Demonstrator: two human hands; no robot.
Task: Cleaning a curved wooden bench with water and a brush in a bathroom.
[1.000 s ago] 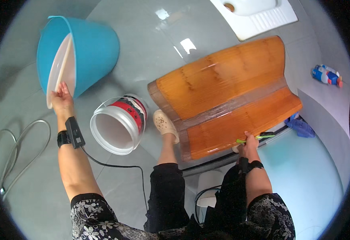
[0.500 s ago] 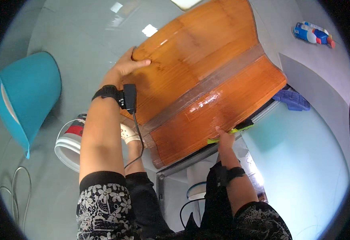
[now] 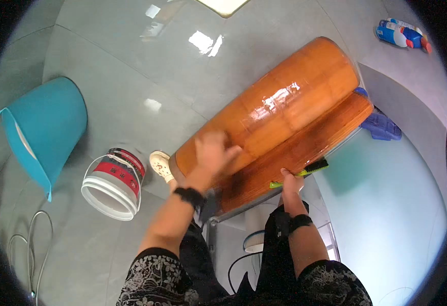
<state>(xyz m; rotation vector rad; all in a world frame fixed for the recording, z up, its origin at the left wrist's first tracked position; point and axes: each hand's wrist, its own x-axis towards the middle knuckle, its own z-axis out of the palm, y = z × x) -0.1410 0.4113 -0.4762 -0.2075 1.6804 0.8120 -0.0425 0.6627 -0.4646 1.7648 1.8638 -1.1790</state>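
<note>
A wet, glossy orange-brown bamboo mat (image 3: 305,84) lies in front of me, folded over along its length, with its far half rounded up. Over the near-left part of the mat is my left hand (image 3: 214,155), blurred by motion, its thumb stretched away from the fingers and nothing seen in it. I cannot tell whether it touches the mat. At the mat's near edge my right hand (image 3: 291,182) is closed round the green handle of a scrub brush (image 3: 315,167). The brush's black bristles point up and away from me.
A white bucket (image 3: 113,186) with a red band lies tipped on the grey floor, left of my shoe (image 3: 160,164). Farther left are a teal tub (image 3: 50,127) and a looped hose (image 3: 44,224). Several bottles (image 3: 402,35) lie far right; a blue slipper (image 3: 381,126) sits beside the mat.
The mat's far half, which was spread out flatter, is now folded over toward me. My left hand has come off its far-left edge and moved nearer and right. My right hand keeps the brush.
</note>
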